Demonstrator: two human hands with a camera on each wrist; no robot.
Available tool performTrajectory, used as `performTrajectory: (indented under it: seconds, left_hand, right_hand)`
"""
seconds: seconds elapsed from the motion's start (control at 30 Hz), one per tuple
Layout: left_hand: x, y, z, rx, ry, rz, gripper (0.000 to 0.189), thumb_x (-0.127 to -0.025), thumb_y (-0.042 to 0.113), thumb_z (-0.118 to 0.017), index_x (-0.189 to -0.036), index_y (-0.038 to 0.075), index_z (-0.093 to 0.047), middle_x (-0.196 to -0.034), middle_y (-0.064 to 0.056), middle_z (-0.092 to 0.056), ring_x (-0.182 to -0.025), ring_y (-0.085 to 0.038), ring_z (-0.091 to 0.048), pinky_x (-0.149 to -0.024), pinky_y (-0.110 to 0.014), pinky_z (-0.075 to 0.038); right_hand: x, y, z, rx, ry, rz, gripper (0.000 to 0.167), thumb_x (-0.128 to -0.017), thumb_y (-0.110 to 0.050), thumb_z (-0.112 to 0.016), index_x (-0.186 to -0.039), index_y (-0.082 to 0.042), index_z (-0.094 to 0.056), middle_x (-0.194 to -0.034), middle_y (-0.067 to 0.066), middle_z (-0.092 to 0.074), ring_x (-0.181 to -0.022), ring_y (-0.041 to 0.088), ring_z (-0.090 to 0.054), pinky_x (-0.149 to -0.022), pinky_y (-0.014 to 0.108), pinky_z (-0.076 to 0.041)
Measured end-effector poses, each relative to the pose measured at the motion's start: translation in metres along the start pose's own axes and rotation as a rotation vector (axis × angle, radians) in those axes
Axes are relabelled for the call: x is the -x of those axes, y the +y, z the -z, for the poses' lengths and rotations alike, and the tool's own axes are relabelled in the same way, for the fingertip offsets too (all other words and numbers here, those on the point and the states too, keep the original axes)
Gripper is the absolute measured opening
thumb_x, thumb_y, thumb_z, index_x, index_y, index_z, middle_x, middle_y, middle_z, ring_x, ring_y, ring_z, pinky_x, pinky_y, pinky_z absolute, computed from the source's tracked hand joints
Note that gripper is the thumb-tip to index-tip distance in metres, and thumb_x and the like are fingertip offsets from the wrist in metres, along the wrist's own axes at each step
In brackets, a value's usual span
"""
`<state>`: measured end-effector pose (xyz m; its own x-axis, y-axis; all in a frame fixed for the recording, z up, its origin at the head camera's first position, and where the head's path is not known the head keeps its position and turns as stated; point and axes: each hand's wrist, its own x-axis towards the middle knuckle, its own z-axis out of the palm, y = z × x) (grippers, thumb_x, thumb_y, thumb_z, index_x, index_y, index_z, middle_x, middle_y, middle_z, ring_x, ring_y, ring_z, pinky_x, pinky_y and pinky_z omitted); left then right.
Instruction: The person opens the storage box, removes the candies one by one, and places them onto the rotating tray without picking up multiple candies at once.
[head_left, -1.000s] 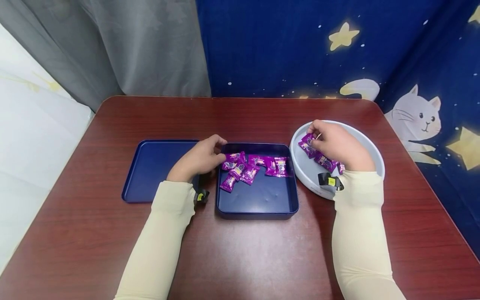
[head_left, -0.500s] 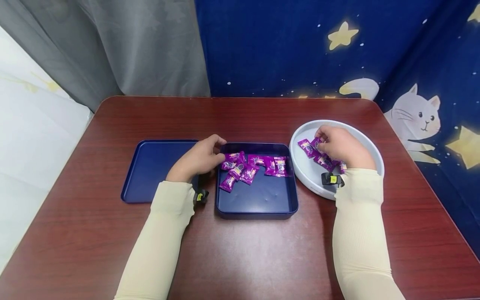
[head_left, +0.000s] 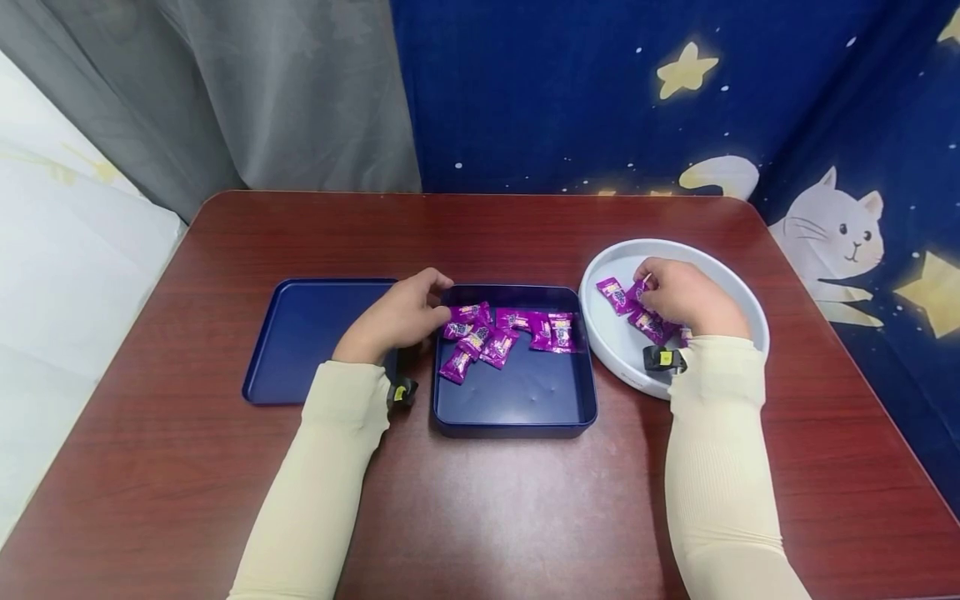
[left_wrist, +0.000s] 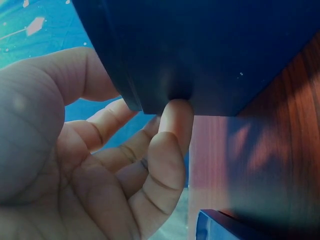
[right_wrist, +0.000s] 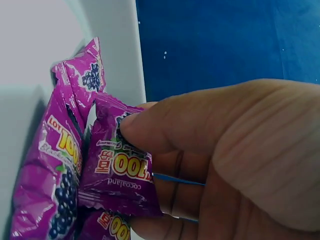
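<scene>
My left hand (head_left: 393, 321) grips the back left corner of an open navy box (head_left: 525, 396). In the left wrist view its thumb lies at the rim and its curled fingers (left_wrist: 172, 160) meet the box's outer side. Several purple wrapped candies (head_left: 498, 348) lie along the back and left of the box. Over a round white tray (head_left: 611, 342), my right hand (head_left: 693, 296) pinches one grape-printed candy (right_wrist: 117, 160) between thumb and fingers. Other purple candies (right_wrist: 55, 180) lie beside it in the tray, some partly hidden under the hand.
A flat navy lid (head_left: 300, 350) lies left of the box, partly behind the left forearm. All stand on a reddish-brown wooden table (head_left: 480, 517). Grey and blue star-patterned curtains (head_left: 540, 100) hang behind its far edge.
My right hand has shifted slightly right and toward me within the tray, away from the leftmost candy, which now lies uncovered. The left hand and the box have stayed in place.
</scene>
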<state>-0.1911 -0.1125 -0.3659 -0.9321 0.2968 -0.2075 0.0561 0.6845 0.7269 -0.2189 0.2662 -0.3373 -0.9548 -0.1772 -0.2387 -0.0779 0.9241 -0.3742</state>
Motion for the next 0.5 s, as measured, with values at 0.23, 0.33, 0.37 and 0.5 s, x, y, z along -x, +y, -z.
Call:
performTrajectory:
  seconds: [0.23, 0.33, 0.37, 0.5]
  left_hand:
    - [-0.0001, -0.0004, -0.0009, -0.005, 0.007, 0.012, 0.043, -0.097, 0.016, -0.059, -0.138, 0.009, -0.048, -0.132, -0.016, -0.056, -0.112, -0.03, -0.059, -0.085, -0.045, -0.054]
    - [-0.0004, -0.0004, -0.0011, -0.001, 0.005, 0.008, 0.043, -0.097, 0.016, -0.059, -0.138, 0.009, -0.048, -0.132, -0.015, -0.056, -0.111, -0.029, -0.059, -0.083, -0.044, -0.055]
    - [-0.0003, -0.0003, -0.0011, 0.0, 0.004, 0.007, 0.043, -0.097, 0.016, -0.059, -0.138, 0.009, -0.048, -0.131, -0.015, -0.056, -0.11, -0.029, -0.06, -0.083, -0.043, -0.055]
    - [-0.0005, 0.0003, -0.001, 0.002, 0.002, 0.005, 0.042, -0.097, 0.015, -0.059, -0.138, 0.009, -0.048, -0.13, -0.015, -0.057, -0.108, -0.029, -0.06, -0.082, -0.043, -0.055]
  right_hand:
    - [-0.0011, -0.0014, -0.0007, -0.002, -0.007, -0.008, 0.035, -0.093, -0.009, -0.061, -0.126, -0.002, -0.058, -0.097, 0.018, -0.064, -0.075, 0.027, -0.06, -0.069, 0.042, -0.05]
    - [-0.0013, -0.0015, -0.0006, 0.0, -0.005, -0.011, 0.036, -0.092, -0.008, -0.061, -0.127, -0.001, -0.057, -0.099, 0.018, -0.064, -0.077, 0.028, -0.06, -0.07, 0.042, -0.051]
    - [-0.0015, -0.0014, -0.0007, 0.002, -0.004, -0.009, 0.036, -0.092, -0.008, -0.061, -0.127, -0.001, -0.057, -0.1, 0.019, -0.064, -0.077, 0.028, -0.06, -0.07, 0.042, -0.051]
    - [-0.0021, -0.0013, -0.0009, 0.005, 0.005, -0.008, 0.039, -0.092, -0.008, -0.062, -0.13, 0.0, -0.056, -0.104, 0.021, -0.063, -0.078, 0.029, -0.06, -0.069, 0.042, -0.052]
